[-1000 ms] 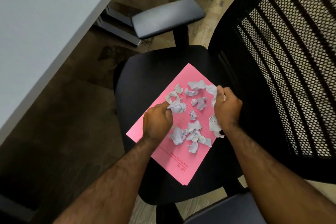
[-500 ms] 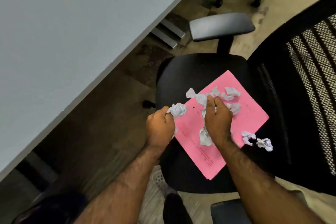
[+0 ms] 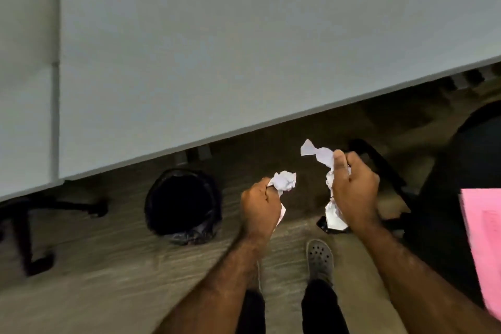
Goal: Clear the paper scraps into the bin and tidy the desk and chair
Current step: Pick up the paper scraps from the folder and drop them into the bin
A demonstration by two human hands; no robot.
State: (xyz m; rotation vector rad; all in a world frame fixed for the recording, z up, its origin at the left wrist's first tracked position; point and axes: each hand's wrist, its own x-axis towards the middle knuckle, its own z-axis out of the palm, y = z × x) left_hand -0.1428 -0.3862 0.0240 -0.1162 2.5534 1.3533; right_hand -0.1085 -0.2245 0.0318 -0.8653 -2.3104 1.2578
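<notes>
My left hand (image 3: 260, 206) is closed around crumpled white paper scraps (image 3: 284, 181) that stick out above and below the fist. My right hand (image 3: 352, 192) grips more paper scraps (image 3: 318, 153), one twisted strip poking up and another hanging below. Both hands hover over the floor, to the right of a black bin (image 3: 183, 200) lined with a dark bag, which stands by the desk's near edge. The pink folder (image 3: 482, 247) lies on the black chair seat (image 3: 461, 171) at the far right, partly cut off by the frame.
The grey desk top (image 3: 244, 49) fills the upper half. A black chair base leg (image 3: 379, 165) reaches out behind my right hand. Another chair's base (image 3: 29, 230) is at the left. My shoe (image 3: 320, 255) and dark trouser legs stand on the wood-pattern floor.
Both hands have lifted off the pink folder with paper scraps in them and swung left toward the bin. The view turned from the chair to the floor under the desk.
</notes>
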